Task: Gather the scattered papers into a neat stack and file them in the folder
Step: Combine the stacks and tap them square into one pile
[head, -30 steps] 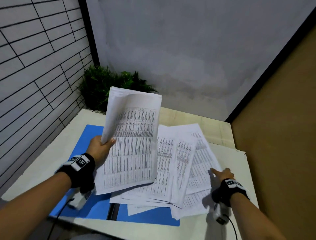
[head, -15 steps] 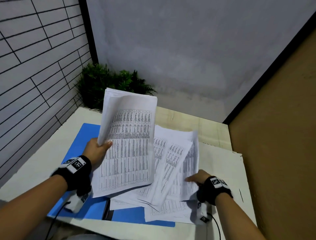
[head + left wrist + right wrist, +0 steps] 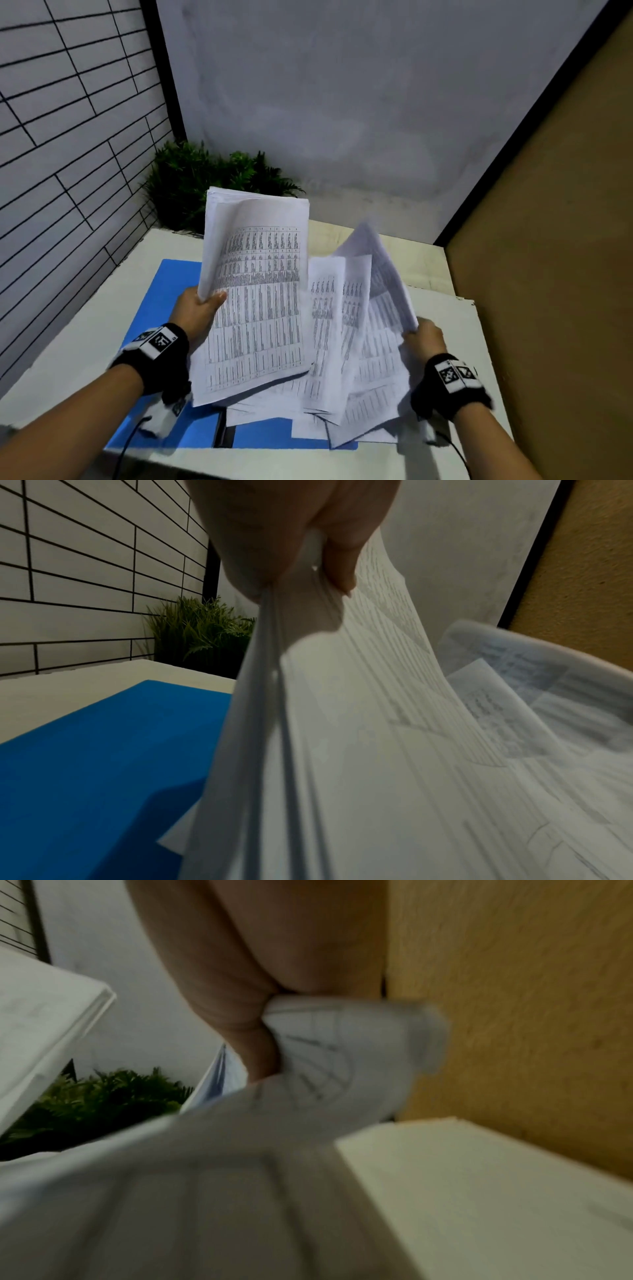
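- At far left I see a wall of pale tiles with dark seams, and a green plant (image 3: 205,185) in the corner behind the counter (image 3: 85,329).
- A blue folder (image 3: 164,298) lies open and flat on the counter, its dark spine near the front edge.
- My left hand (image 3: 197,313) holds a thick sheaf of printed papers (image 3: 257,291) by its left edge, thumb on the front page and fingers behind; the grip is closed tight on it. The sheaf stands nearly upright above the folder.
- Below and to the right of the sheaf, loose sheets (image 3: 329,359) covered in printed tables lie fanned and overlapping on the folder's right half, some hanging past its front edge.
- My right hand (image 3: 424,337) pinches the right edge of the rightmost sheets (image 3: 380,274), which lift and curl upward; that grip is closed on paper, and the wrist view is blurred.
- At far right stands a tan board wall (image 3: 555,240), beside the counter.
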Available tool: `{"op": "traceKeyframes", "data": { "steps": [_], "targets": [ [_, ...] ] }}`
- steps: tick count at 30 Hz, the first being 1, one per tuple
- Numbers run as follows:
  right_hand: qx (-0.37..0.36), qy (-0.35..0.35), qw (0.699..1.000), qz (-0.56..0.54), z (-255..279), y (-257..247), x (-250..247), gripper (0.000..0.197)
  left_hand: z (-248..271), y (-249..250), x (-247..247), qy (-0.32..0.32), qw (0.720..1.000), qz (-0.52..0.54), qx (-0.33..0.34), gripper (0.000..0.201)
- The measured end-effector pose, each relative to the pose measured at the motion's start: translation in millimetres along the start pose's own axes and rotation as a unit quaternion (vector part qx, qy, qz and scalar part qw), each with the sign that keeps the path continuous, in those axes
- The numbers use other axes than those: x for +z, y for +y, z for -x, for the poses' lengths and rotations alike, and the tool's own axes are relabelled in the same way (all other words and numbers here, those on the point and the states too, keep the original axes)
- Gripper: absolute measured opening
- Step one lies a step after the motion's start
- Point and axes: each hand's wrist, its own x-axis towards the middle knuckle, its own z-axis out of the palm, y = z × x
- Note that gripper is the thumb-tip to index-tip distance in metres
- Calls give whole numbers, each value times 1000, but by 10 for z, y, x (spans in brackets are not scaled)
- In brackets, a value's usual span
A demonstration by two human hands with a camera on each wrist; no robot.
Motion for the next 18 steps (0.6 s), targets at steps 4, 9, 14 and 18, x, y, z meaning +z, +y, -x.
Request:
{"op": "traceKeyframes", "data": {
  "steps": [4, 9, 14, 18],
  "targets": [
    [9, 79, 997, -17, 154, 30, -448, 18, -11, -36, 15, -12, 1000, 15, 5, 22],
    [33, 222, 964, -142, 314, 71, -1167, 24, -44, -64, 19, -23, 999, 35, 10, 21],
    [-22, 216, 893, -395, 700, -26, -1448, 24, 38, 66, 160, -75, 996, 41, -1, 21],
    [-27, 82, 872, -481, 747, -145, -931, 22, 210, 391, 384, -147, 987, 51, 33, 14]
  ]
}}
